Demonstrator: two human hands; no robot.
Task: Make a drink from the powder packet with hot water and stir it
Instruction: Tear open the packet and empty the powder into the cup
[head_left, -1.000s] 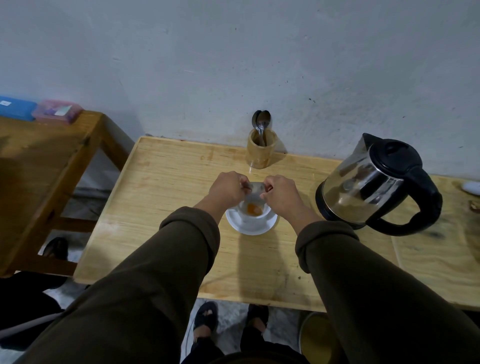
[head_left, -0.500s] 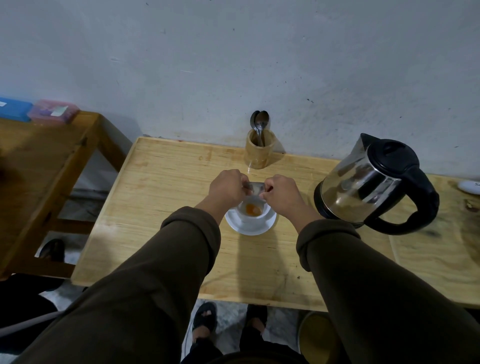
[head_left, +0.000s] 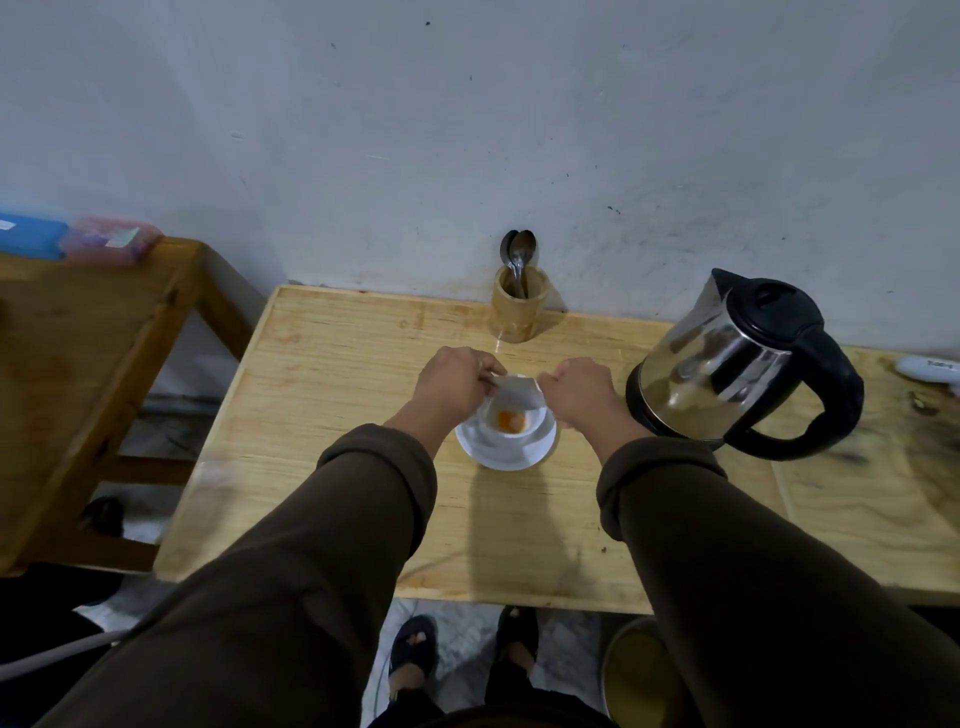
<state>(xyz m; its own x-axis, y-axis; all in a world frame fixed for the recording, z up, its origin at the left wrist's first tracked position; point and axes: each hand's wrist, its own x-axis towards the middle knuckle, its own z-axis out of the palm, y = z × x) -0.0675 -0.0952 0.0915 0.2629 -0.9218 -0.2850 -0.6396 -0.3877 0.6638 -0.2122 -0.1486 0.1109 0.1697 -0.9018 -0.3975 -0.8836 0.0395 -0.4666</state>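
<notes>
Cup: I see a white cup (head_left: 511, 418) on a white saucer (head_left: 506, 452) at the middle of the counter (head_left: 337, 364); a small heap of orange powder (head_left: 509, 420) lies in its bottom.
Packet: the powder packet (head_left: 514, 392) hangs mouth-down directly over the cup, pale and creased.
Left grip: my left hand (head_left: 457, 384), at 9 o'clock of the cup, is closed, pinching the packet's left top corner.
Right grip: my right hand (head_left: 579, 392), at 3 o'clock, is closed, pinching the right corner.
Holder: a round wooden holder (head_left: 519, 312) at 12 o'clock of the cup, against the wall, carries two metal spoons (head_left: 517, 257), bowls up.
Kettle: a shiny steel kettle (head_left: 727, 364) with black lid and handle stands at 3 o'clock, near my right hand; I cannot see what it holds.
Edges: the counter's left edge runs at 9 o'clock and its near edge at 6 o'clock, with bare pale wood between them and the saucer.
Side table: a darker wooden side table (head_left: 78, 353) at 9 o'clock carries a blue box (head_left: 28, 239) and a pink box (head_left: 111, 241).
</notes>
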